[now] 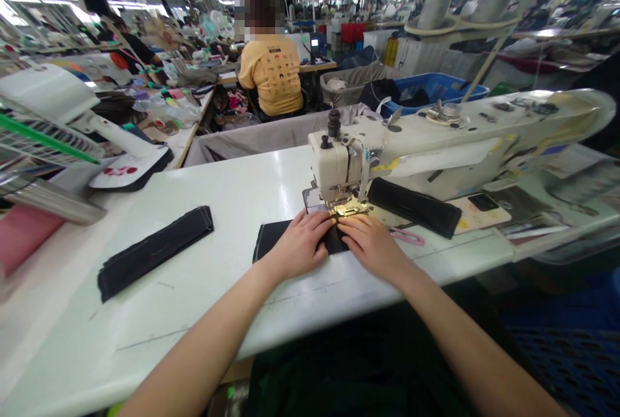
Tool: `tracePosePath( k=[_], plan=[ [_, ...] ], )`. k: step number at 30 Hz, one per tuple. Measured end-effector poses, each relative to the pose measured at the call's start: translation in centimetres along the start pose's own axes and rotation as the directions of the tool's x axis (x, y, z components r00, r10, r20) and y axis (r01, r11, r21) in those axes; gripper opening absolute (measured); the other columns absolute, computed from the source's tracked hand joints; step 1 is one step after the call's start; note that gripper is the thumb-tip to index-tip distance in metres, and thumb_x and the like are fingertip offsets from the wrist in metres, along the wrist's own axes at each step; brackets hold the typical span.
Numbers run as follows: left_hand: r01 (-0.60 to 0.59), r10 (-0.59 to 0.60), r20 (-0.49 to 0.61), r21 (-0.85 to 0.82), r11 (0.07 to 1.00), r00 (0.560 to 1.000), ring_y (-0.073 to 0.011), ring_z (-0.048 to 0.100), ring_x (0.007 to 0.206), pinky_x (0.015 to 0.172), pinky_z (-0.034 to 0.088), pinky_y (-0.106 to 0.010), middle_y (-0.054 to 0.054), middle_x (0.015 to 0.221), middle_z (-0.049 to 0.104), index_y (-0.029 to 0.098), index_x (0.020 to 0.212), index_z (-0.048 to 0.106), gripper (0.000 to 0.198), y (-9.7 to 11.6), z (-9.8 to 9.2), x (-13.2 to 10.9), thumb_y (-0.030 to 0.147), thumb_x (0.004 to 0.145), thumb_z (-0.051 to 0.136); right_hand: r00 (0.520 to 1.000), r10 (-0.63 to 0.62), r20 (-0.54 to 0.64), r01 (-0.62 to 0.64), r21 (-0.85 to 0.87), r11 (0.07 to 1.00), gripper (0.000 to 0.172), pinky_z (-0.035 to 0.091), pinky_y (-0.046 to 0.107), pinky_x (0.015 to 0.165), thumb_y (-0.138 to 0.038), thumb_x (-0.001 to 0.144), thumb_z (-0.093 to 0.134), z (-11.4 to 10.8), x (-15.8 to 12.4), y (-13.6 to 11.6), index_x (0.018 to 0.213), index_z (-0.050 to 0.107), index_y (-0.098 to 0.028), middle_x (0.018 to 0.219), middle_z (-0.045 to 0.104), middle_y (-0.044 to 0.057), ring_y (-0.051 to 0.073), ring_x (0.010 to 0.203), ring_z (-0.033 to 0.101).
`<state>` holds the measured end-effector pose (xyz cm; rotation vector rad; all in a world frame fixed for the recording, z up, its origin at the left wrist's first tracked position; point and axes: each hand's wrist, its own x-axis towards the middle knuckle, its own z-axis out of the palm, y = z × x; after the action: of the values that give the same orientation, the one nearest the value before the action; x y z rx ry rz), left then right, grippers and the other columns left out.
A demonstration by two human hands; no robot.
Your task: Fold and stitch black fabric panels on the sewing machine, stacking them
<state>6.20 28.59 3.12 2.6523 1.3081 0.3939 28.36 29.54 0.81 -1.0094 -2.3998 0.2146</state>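
Observation:
A dark fabric piece [272, 237] lies flat at the needle area of a white sewing machine [334, 168], under its lit metal presser foot [349, 209]. On its left part rests my left hand [304, 244], palm down, with the fingers stretched toward the foot. My right hand [371, 244] lies flat across the piece's right end, fingertips close to the foot. Both hands press the fabric against the table and grip nothing; part of it is hidden beneath them. Just right of my right hand are pink thread snips [407, 236].
A folded black fabric strip [155, 252] lies on the table [237, 188] at left; another black strip [414, 207] sits under the machine arm, beside a phone [483, 202]. A lamp [130, 165] stands far left. Ahead sits a person in a yellow shirt [271, 75], near a blue basket [436, 88].

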Motion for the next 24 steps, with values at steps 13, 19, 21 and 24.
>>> tracePosePath(
  k=[13, 19, 21, 24],
  plan=[
    [-0.036, 0.024, 0.099, 0.126, 0.991, 0.995, -0.0274, 0.043, 0.144, 0.121, 0.032, -0.053, -0.012, 0.154, 0.048, 0.016, 0.145, 0.050, 0.052, 1.6, 0.0, -1.6, 0.013, 0.093, 0.046, 1.000, -0.007, 0.026, 0.007, -0.004, 1.000, 0.029, 0.049, 0.049, 0.104, -0.018, 0.100, 0.053, -0.4, -1.6, -0.3, 0.126, 0.066, -0.016, 0.130, 0.066, 0.010, 0.027, 0.120, 0.056],
    [-0.132, 0.128, 0.046, 0.112, 0.985, 0.991, -0.0267, 0.052, 0.137, 0.112, 0.046, -0.046, -0.013, 0.148, 0.055, 0.015, 0.140, 0.055, 0.041, 2.4, 0.3, -2.8, 0.023, 0.102, 0.044, 0.999, -0.039, 0.028, 0.041, -0.044, 0.998, 0.030, 0.048, 0.049, 0.103, -0.018, 0.100, 0.053, -0.9, -2.8, -0.9, 0.128, 0.065, -0.016, 0.131, 0.066, 0.010, 0.027, 0.119, 0.056],
    [-0.134, 0.133, 0.017, 0.093, 0.987, 0.991, -0.0258, 0.055, 0.133, 0.112, 0.047, -0.046, -0.012, 0.145, 0.058, 0.017, 0.138, 0.057, 0.039, 2.3, 0.2, -2.6, 0.026, 0.103, 0.044, 0.999, -0.043, 0.034, 0.044, -0.048, 0.998, 0.030, 0.047, 0.049, 0.103, -0.018, 0.100, 0.054, -1.0, -2.6, -0.8, 0.127, 0.066, -0.017, 0.130, 0.066, 0.010, 0.027, 0.118, 0.057],
    [-0.119, 0.118, 0.013, 0.091, 0.989, 0.993, -0.0257, 0.058, 0.130, 0.109, 0.049, -0.045, -0.011, 0.142, 0.060, 0.018, 0.135, 0.060, 0.037, 2.1, -0.1, -2.1, 0.028, 0.102, 0.046, 0.998, -0.045, 0.049, 0.048, -0.052, 0.997, 0.030, 0.046, 0.050, 0.104, -0.017, 0.100, 0.053, -1.1, -2.2, -0.7, 0.127, 0.066, -0.018, 0.130, 0.066, 0.010, 0.027, 0.119, 0.056]
  ],
)
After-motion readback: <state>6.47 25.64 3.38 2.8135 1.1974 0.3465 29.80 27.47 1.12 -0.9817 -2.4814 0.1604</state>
